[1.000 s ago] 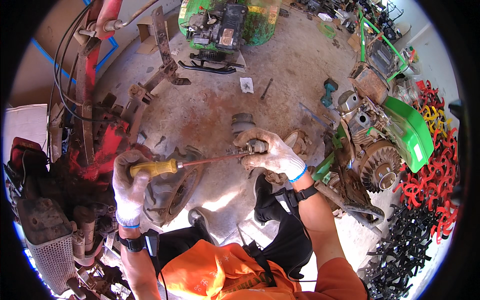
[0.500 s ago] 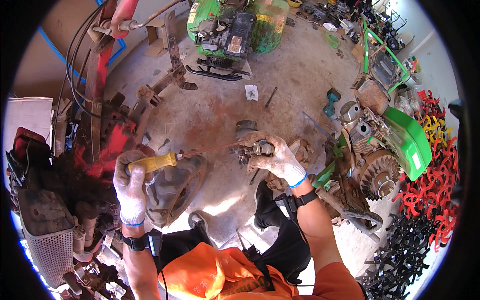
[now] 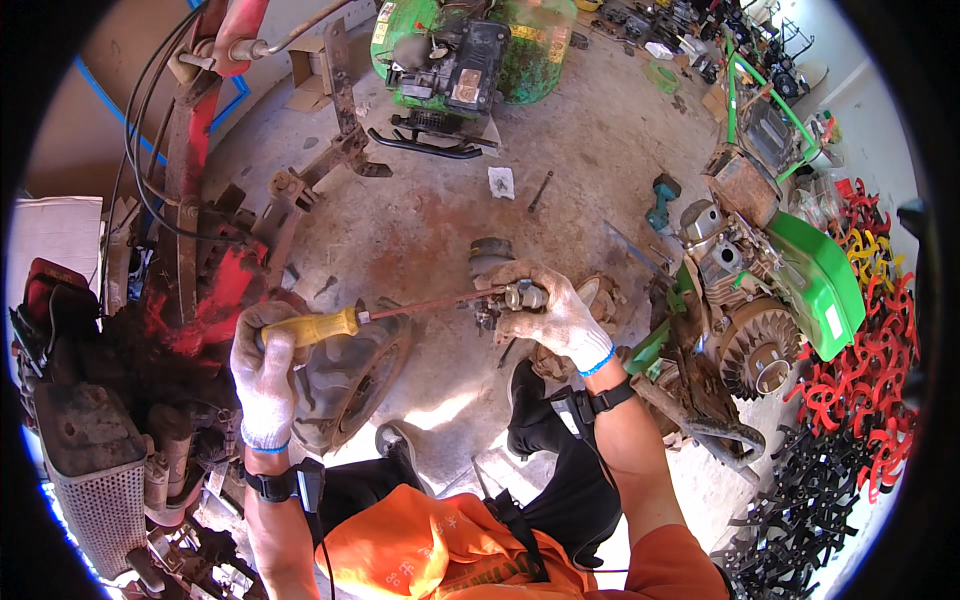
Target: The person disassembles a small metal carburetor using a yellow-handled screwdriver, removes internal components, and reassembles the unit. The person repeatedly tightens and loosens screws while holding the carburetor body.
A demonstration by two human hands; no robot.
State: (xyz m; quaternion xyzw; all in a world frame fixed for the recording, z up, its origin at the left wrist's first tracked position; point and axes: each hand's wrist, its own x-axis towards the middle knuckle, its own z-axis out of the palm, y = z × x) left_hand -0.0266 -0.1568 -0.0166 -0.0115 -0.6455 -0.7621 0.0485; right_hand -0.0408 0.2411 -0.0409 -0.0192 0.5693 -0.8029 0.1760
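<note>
Head view: your left hand [image 3: 266, 372] has its fingers curled around the yellow handle of a screwdriver [image 3: 318, 327], closed on it, the thumb lying along the near side. Your right hand [image 3: 562, 328] is part-closed, thumb and fingers pinching a small metal part [image 3: 524, 295] held up in front of you, above the concrete floor [image 3: 430, 265]. The shaft runs rightward, rising slightly, and its tip ends at the part by the right fingertips — whether it is seated or merely touching cannot be told at this size. Technique, as judged: line the shaft up with whatever it bears on before adding force, press gently, and brace the part firmly in the right hand; a slipping tip would run toward those fingers, so shift them off the shaft's line. Pose: both forearms come up from the lower edge, the left nearly upright, the right slanting inward to the part. The hands are well apart, at roughly similar height in the picture — the left over the side of a dark wheel [image 3: 345, 385], the right just below a dark cylindrical piece [image 3: 490, 249].
</note>
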